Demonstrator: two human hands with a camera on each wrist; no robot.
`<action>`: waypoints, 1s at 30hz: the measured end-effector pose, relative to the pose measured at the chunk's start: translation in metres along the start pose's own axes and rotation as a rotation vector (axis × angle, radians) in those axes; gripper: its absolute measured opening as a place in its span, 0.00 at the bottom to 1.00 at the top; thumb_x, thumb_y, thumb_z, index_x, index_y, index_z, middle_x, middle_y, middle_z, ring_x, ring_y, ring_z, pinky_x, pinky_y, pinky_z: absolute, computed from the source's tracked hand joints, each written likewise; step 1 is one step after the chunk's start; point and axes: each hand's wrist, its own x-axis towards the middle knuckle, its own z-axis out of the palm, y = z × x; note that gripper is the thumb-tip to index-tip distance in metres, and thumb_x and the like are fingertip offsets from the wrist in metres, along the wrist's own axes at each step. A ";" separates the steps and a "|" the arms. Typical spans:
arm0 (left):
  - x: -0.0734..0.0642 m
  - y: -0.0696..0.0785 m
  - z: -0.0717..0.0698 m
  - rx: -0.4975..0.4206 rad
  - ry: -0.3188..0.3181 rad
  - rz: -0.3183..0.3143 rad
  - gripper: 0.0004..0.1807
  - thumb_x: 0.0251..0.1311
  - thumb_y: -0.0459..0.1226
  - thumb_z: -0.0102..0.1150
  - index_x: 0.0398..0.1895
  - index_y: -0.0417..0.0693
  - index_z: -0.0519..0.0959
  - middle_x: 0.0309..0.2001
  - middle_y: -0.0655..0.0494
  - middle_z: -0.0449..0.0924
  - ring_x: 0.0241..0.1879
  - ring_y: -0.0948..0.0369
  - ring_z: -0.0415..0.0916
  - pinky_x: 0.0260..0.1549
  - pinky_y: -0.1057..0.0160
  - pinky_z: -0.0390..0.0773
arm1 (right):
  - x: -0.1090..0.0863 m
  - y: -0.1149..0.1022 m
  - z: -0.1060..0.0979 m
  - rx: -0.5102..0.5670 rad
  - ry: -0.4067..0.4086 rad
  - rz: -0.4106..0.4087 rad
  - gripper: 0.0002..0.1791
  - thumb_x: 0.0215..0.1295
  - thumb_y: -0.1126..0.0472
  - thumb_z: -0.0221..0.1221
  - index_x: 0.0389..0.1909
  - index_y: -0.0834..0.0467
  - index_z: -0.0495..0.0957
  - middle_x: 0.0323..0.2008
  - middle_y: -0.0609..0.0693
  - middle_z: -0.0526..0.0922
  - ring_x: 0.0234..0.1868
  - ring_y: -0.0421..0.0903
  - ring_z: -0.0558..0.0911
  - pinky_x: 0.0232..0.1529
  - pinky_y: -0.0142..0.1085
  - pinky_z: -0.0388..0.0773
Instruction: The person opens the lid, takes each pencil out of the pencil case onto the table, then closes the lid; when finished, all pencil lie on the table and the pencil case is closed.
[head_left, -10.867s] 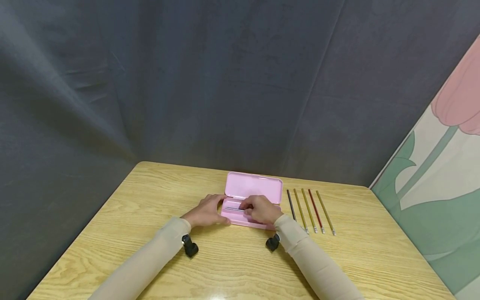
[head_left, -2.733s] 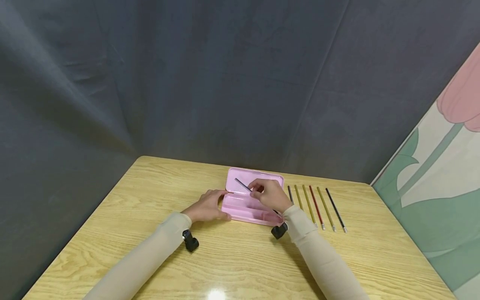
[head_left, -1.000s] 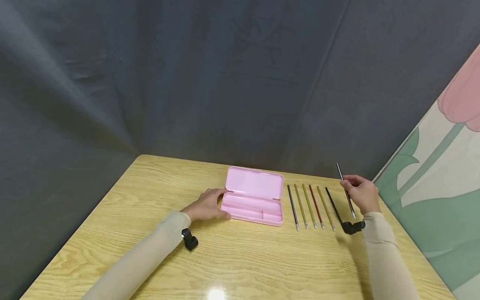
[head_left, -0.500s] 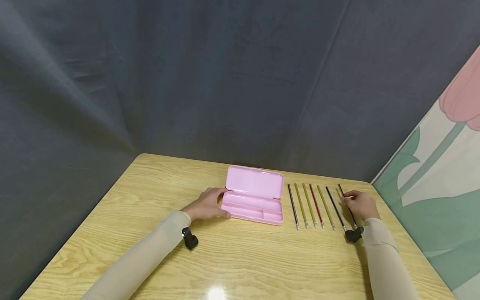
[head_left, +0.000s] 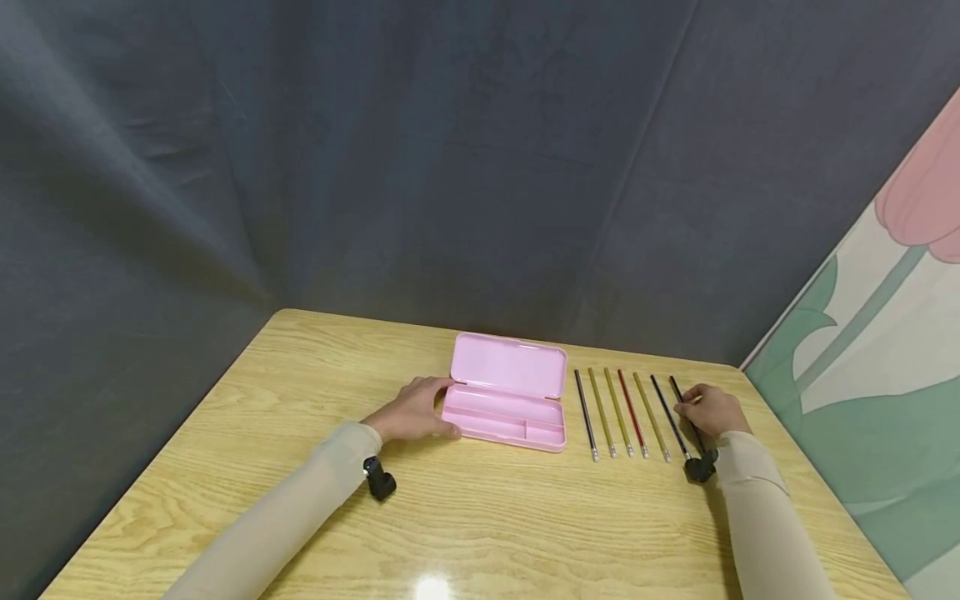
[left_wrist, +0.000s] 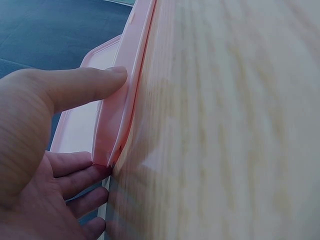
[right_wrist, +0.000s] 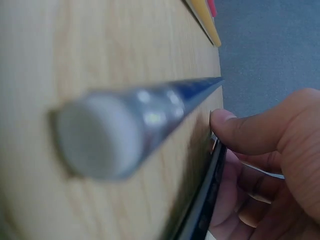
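Observation:
At its left end, my left hand [head_left: 412, 410] holds the open pink pencil case [head_left: 508, 367]. In the left wrist view the thumb [left_wrist: 107, 82] lies along the case's front wall, with fingers at its end. No pencils show in the case's compartments. My right hand [head_left: 716, 410] pinches a dark pencil [head_left: 676, 387] between thumb and fingers at the row's right end. The right wrist view shows this dark pencil [right_wrist: 204, 200] low by the tabletop; whether it touches fully I cannot tell. Beside it lies a dark blue pencil [right_wrist: 167, 107], its white eraser toward the camera.
Left of the right hand, a black pencil [head_left: 587, 415], yellow pencils [head_left: 619, 414] and a red pencil [head_left: 633, 414] lie side by side on the wooden table [head_left: 480, 517]. A dark curtain [head_left: 450, 167] hangs behind, and a flowered cloth [head_left: 885, 350] at the right.
My right hand has carried the dark pencil from over the case to the row's right end, lowered it, then shifted slightly left. Earlier, another dark pencil joined the row. My left hand stays put.

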 end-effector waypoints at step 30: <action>0.000 -0.002 0.000 0.008 -0.003 -0.004 0.48 0.49 0.50 0.77 0.74 0.50 0.66 0.71 0.50 0.70 0.70 0.49 0.63 0.70 0.44 0.65 | -0.010 -0.004 0.003 0.103 0.196 0.017 0.24 0.72 0.49 0.55 0.49 0.69 0.79 0.31 0.60 0.88 0.26 0.48 0.82 0.28 0.39 0.76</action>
